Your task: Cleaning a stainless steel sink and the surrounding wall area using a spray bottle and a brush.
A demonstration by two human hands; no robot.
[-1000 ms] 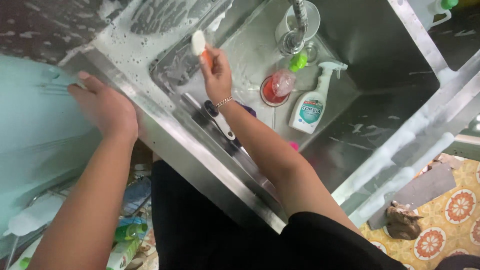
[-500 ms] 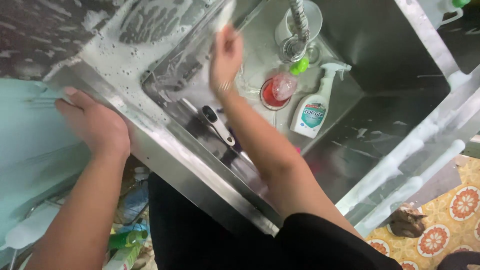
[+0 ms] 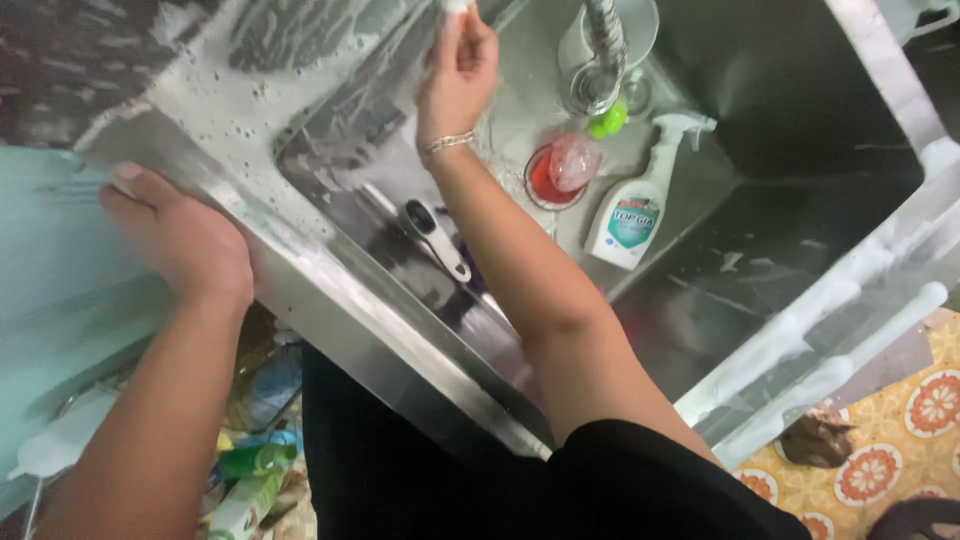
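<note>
While left hand (image 3: 185, 240) lies flat on sink (image 3: 330, 300) rim for support, right hand (image 3: 458, 70) presses pale scrubber (image 3: 458, 6) against soapy wall, fingers curled round it.

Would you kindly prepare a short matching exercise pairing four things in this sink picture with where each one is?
Things:
1. left hand
2. right hand
3. spray bottle
4. red cup

Places:
A. lying in the sink basin, nozzle toward the tap
B. on the sink's front rim
C. raised against the soapy inner sink wall
D. in the basin beside the drain, below the tap

Pairs: 1-B, 2-C, 3-A, 4-D
</note>
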